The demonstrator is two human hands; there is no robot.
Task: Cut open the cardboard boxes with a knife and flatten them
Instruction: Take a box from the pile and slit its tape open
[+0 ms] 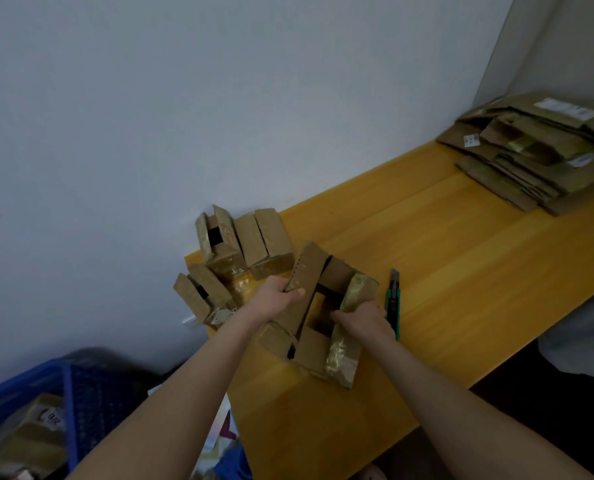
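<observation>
An opened brown cardboard box (314,344) lies on the yellow wooden table (462,271) with its flaps spread and its hollow middle showing. My left hand (279,295) grips the box's left flap, fingers curled over its edge. My right hand (363,318) grips the taped right flap from the inside. A green utility knife (393,299) lies flat on the table just right of my right hand, with no hand on it.
Several small open boxes (243,244) crowd the table's left end against the white wall. A stack of flattened cardboard (538,157) lies at the far right end. A blue crate (63,403) with packages stands below left.
</observation>
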